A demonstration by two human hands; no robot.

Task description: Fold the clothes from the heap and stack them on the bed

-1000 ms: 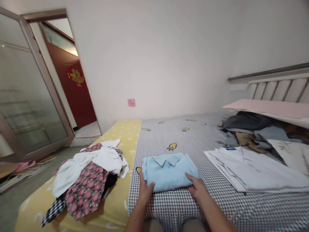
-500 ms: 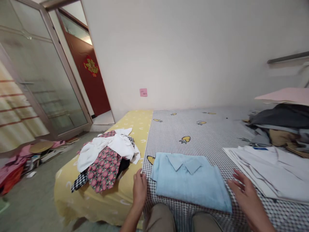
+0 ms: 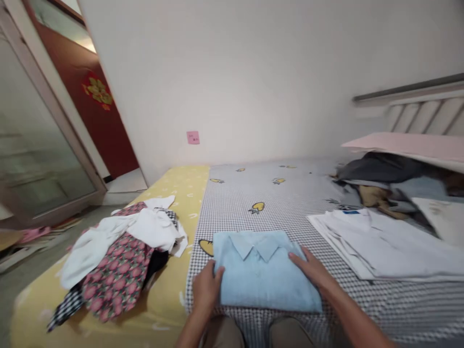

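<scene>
A light blue collared shirt (image 3: 268, 285) lies folded in a neat rectangle on the checked bedding, collar facing up. My left hand (image 3: 206, 287) is at its left edge, the thumb against the cloth and the fingers curled beside it. On the opposite side, my right hand (image 3: 313, 268) closes over the right edge, thumb on top; some of its fingers are hidden. The shirt still rests on the bed between both hands.
To the left, a loose heap of clothes (image 3: 119, 270), white, floral and checked, lies on a yellow sheet (image 3: 181, 193). Folded white garments (image 3: 384, 246) lie at the right, with a pile of dark clothes (image 3: 384, 169) behind them. A wall (image 3: 232, 87) borders the far side.
Both hands have come inward from beside the shirt onto its left and right edges. The view has turned right, so everything sits further left.
</scene>
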